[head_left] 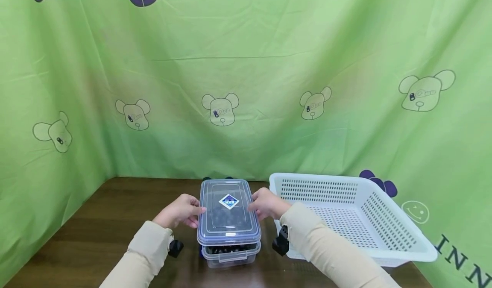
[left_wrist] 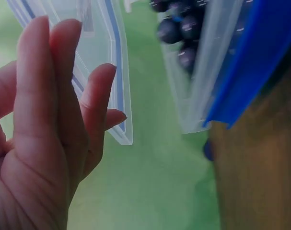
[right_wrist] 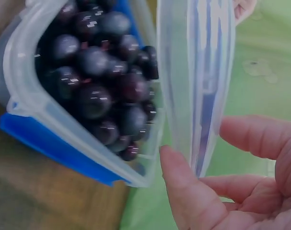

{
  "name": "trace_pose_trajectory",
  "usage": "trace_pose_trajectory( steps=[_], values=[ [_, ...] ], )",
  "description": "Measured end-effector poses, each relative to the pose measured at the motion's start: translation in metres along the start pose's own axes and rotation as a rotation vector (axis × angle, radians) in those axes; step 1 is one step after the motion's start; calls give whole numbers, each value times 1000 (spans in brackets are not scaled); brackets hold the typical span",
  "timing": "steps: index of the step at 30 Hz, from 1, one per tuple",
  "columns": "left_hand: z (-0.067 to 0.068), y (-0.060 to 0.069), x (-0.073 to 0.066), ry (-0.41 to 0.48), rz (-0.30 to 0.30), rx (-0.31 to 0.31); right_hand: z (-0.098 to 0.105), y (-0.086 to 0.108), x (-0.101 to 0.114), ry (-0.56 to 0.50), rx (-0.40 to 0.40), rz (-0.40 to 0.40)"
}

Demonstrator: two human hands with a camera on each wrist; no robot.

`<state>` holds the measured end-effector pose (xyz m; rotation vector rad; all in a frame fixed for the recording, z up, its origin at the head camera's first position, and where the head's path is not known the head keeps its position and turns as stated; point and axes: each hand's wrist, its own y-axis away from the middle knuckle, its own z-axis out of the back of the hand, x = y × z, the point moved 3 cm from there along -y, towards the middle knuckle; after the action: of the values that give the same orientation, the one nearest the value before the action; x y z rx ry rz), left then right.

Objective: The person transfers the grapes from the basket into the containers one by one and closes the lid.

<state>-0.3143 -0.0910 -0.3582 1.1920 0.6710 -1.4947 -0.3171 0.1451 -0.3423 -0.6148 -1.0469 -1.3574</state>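
Observation:
A clear lid [head_left: 229, 224] with a bluish rim and a blue-and-white diamond sticker is raised and tilted over a clear plastic box [head_left: 230, 260]. My left hand [head_left: 180, 211] holds the lid's left edge, thumb on top and the other fingers beneath. At the opposite edge, my right hand [head_left: 268, 203] pinches the lid between thumb and fingers. Dark purple grapes [right_wrist: 95, 62] fill the box, seen through the gap in the right wrist view. A blue side clip [right_wrist: 54, 148] hangs down along the box's side, and another blue clip [left_wrist: 255, 62] shows in the left wrist view.
On the right of the brown wooden table [head_left: 92, 236] stands a large white perforated basket [head_left: 319, 177], close beside my right forearm. A green printed curtain [head_left: 246, 142] hangs behind the table and along its sides.

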Motion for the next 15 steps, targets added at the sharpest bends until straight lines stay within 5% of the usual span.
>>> trace_pose_trajectory(
  steps=[7, 15],
  values=[
    [-12, -1, 17, -44, 22, 6, -14, 2, -12, 175, -55, 10],
    [-19, -3, 22, -100, 31, -2, -14, 3, -17, 252, -78, 27]
  ],
)
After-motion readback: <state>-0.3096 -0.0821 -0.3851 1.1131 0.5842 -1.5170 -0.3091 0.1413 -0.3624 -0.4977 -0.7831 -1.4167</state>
